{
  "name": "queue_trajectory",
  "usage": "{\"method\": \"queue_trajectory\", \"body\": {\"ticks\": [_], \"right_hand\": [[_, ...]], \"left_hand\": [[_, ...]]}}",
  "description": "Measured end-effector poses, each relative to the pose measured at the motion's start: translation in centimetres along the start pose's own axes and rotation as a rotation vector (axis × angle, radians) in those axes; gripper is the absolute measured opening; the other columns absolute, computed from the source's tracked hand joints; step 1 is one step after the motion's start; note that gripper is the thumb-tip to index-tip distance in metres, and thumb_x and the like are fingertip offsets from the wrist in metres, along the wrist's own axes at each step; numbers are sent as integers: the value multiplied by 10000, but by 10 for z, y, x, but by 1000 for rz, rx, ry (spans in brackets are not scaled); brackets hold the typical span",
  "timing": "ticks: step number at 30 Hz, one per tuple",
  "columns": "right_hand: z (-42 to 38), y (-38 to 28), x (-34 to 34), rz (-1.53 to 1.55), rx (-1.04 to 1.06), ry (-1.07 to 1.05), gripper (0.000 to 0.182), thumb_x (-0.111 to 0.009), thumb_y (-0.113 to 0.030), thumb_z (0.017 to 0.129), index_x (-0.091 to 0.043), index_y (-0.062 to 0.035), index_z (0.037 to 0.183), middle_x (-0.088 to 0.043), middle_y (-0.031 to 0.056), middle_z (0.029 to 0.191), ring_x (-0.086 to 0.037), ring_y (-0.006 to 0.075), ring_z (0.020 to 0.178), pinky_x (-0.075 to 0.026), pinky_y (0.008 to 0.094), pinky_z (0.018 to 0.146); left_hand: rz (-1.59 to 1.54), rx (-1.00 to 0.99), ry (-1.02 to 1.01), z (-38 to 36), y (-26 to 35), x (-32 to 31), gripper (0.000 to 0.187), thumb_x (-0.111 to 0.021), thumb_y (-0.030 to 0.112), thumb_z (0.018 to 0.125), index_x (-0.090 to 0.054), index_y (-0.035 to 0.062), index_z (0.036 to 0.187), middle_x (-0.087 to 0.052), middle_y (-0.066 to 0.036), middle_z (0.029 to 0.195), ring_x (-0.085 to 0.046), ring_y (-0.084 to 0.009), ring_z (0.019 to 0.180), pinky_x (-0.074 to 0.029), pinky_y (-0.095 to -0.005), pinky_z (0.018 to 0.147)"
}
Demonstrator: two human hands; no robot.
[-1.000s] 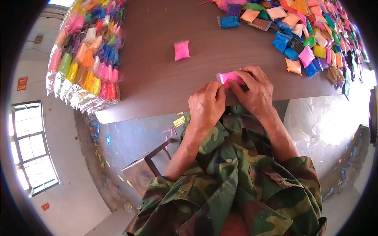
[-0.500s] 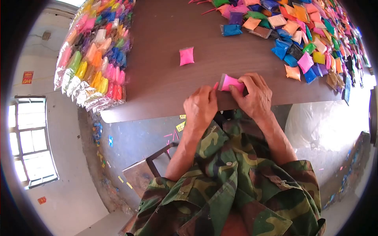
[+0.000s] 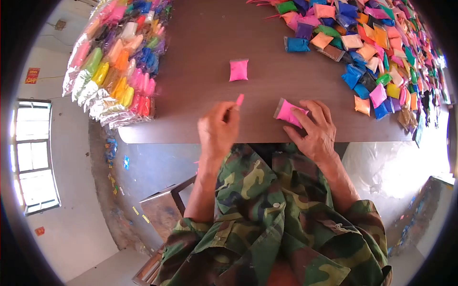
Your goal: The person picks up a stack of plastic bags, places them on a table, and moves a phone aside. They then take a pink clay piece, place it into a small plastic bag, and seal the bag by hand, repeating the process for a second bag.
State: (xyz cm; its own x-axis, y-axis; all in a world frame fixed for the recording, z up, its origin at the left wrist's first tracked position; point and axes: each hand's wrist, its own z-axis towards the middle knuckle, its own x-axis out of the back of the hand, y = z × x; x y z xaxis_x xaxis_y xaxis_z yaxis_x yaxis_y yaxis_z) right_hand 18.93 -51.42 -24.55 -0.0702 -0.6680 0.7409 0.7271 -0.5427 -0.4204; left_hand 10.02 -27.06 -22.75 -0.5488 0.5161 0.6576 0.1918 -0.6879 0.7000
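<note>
My left hand (image 3: 218, 127) is closed in a pinch above the table's near edge, with a small pink strip (image 3: 240, 99) sticking up from its fingertips. To its right, a pink packet (image 3: 287, 112) with a clear sealed end lies on the brown tabletop (image 3: 191, 90). My right hand (image 3: 316, 131) rests over that packet's right side, fingers spread and thumb apart, covering part of it. Farther back on the table lies another pink packet (image 3: 238, 70), touched by neither hand.
Clear bags of colourful packets (image 3: 114, 71) are stacked along the table's left side. Loose packets in many colours (image 3: 367, 52) are heaped at the right. A wooden stool (image 3: 162, 209) stands below on the left, and a sheet of clear plastic (image 3: 372, 167) hangs at the right.
My left hand has moved left, away from the packet, carrying the pink strip. My right hand's fingers have loosened and spread, and the packet now lies on the table. The view has shifted slightly.
</note>
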Motion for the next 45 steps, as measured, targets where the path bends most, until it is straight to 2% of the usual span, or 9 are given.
{"method": "queue_trajectory", "body": {"ticks": [1,4,8,17,29,35,37,40,45], "right_hand": [[1,1,-1,-30,51,3,432,-920,-226,723,-762,-151,1117,-653,40,1201,-661,283,1052,-565,421,829],[-3,5,-9,-27,69,-30,402,-902,-187,740,-766,-165,1118,-654,32,1188,-667,271,1018,-546,414,819],[-3,6,-14,-8,44,-34,385,-888,-142,742,-769,-166,1107,-648,30,1148,-666,261,940,-537,417,789],[2,6,-15,46,23,-48,352,-876,-113,741,-770,-155,1074,-637,52,1108,-659,263,877,-548,404,761],[3,6,-14,80,14,-35,335,-876,-103,735,-771,-130,1052,-651,57,1089,-667,260,885,-554,404,767],[9,0,-10,139,-109,-71,303,-878,-92,766,-774,-109,1050,-658,62,1076,-671,269,888,-564,403,763],[21,-3,-13,180,-138,-29,283,-874,-103,782,-775,-106,1047,-670,66,1067,-677,278,894,-569,401,757],[45,-5,-23,158,-140,38,268,-869,-120,794,-777,-107,1046,-686,69,1055,-687,285,906,-572,396,750],[93,-6,-63,34,-188,50,259,-840,-236,847,-796,-132,1080,-699,63,1047,-696,296,961,-571,424,785]], "left_hand": [[-5,-43,-33,-4,8,-8,83,-756,84,946,-767,32,1010,-734,-121,789,-678,-153,635,-537,-325,615],[-72,-208,-94,-20,27,-38,90,-759,74,935,-764,47,1020,-745,-142,854,-722,-254,665,-551,-368,618],[21,-129,-175,-29,32,-56,88,-753,75,926,-753,63,1013,-734,-138,859,-719,-370,727,-551,-442,621],[2,-302,-200,-3,38,-57,49,-738,107,943,-751,83,983,-736,-121,886,-713,-374,732,-556,-464,621],[131,-285,-296,14,33,-66,108,-730,147,958,-770,114,1052,-748,-133,916,-720,-396,788,-568,-467,653],[128,-135,21,28,-9,-29,100,-758,123,959,-791,95,1049,-743,-114,827,-699,-233,647,-551,-347,636],[161,6,101,31,-44,-12,111,-719,80,947,-791,101,1030,-756,-113,866,-714,-310,708,-544,-412,633],[221,-27,278,39,-78,15,92,-724,60,947,-778,63,1021,-738,-117,822,-707,-275,700,-544,-382,649],[68,74,304,39,-93,19,71,-736,55,950,-767,28,1008,-719,-110,799,-679,-222,687,-531,-353,649]]}}
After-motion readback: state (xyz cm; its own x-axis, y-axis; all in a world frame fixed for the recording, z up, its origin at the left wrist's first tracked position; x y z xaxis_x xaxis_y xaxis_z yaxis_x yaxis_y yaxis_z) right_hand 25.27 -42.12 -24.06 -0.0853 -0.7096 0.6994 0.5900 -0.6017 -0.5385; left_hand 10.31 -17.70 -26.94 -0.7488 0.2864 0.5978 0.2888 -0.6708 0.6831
